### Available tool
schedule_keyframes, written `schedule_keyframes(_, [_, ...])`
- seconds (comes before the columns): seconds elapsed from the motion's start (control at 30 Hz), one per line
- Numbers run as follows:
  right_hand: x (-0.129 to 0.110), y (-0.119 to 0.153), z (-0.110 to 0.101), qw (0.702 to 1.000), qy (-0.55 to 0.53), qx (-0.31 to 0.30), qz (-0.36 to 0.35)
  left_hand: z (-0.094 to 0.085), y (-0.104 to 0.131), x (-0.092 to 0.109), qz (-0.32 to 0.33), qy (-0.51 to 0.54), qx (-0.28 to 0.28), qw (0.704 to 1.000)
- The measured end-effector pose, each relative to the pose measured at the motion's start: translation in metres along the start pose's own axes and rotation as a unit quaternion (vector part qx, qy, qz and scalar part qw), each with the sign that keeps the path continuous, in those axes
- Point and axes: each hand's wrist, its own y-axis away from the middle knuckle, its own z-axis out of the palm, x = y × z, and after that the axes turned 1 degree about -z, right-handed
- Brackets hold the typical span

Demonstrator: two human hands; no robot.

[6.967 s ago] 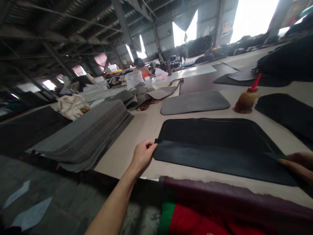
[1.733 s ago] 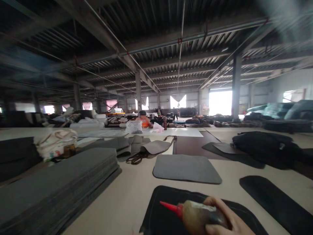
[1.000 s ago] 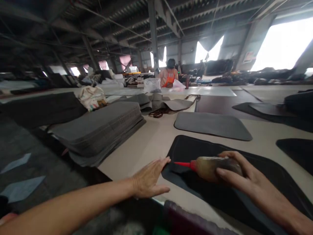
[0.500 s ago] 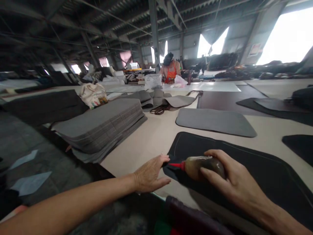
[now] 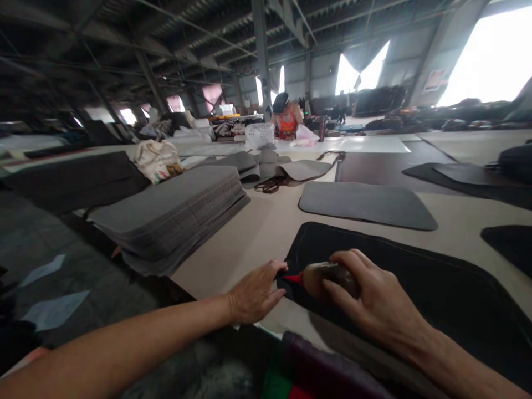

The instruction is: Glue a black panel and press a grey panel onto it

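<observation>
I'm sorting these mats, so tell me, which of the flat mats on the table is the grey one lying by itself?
The single grey mat just beyond the black mat under the hands. The other grey ones form a stack to the left.

A factory hall: steel roof trusses span overhead, and below them a long worktable carries a tall stack of grey cut sheets, with another worker at its far end.
</observation>
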Motion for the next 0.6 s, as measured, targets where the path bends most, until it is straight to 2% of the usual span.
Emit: schedule_keyframes(0.6, [-0.005, -0.011, -0.002, 0.997, 0.066, -0.025, -0.005, 0.000, -0.001, 0.001, -0.005, -0.028, -0.002, 1.000])
